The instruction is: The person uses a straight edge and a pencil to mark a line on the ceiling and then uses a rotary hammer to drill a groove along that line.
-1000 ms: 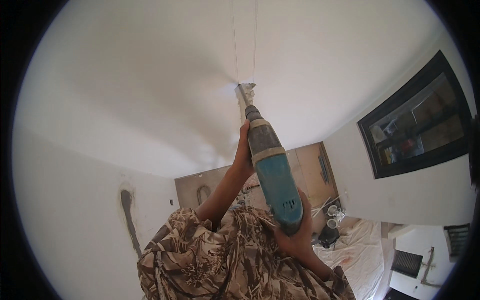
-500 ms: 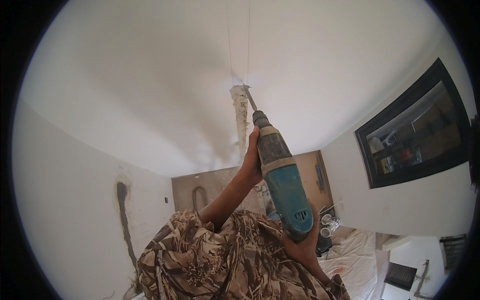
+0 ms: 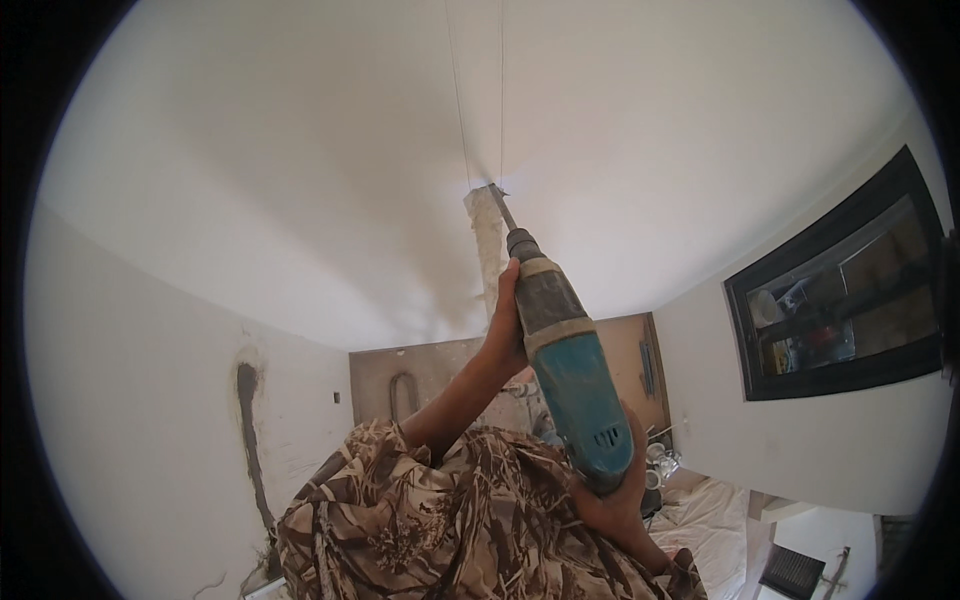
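A dusty teal and grey power drill (image 3: 576, 385) points up the white wall, its chisel bit (image 3: 505, 211) at the top end of a rough chipped groove (image 3: 480, 218), between two thin drawn lines. My left hand (image 3: 505, 318) is closed on the front of the drill, just below the chuck. My right hand (image 3: 610, 507) grips the rear end, partly hidden by the tool's body. My camouflage sleeves and clothing (image 3: 420, 530) fill the lower middle.
At right is a dark-framed window (image 3: 835, 285). The left wall has a long dark channel (image 3: 250, 435). Below are brown boards (image 3: 635, 350), metal cans (image 3: 660, 465) and a pale dust sheet (image 3: 700, 530). A dark grille (image 3: 790, 572) shows at lower right.
Compared with a second ago, the drill and both hands sit a little lower and further right in view, and more of the chipped groove shows left of the bit. The view has shifted slightly.
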Available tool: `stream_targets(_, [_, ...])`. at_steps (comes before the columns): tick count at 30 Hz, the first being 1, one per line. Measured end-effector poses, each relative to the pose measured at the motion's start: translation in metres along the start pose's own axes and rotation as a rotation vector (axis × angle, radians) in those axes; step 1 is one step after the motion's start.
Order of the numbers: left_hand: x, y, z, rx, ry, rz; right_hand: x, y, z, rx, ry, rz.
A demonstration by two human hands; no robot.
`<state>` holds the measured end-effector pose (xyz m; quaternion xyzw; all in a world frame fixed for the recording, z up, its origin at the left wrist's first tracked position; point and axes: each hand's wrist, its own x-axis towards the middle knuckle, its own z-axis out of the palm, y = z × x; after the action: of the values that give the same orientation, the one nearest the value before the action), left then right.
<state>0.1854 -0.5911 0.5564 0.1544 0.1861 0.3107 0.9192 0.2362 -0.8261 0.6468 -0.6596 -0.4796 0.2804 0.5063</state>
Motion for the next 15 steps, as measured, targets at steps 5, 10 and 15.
stream_targets(5, [0.007,0.008,0.010,0.054,0.003,0.060,0.020,-0.008,-0.007,-0.069,-0.054,-0.006])
stream_targets(10, [0.001,-0.009,0.014,-0.017,-0.080,0.063,0.008,-0.021,-0.023,0.161,-0.057,0.146])
stream_targets(15, [-0.026,-0.045,0.003,-0.050,0.021,0.028,-0.053,0.018,-0.026,0.135,-0.066,0.153])
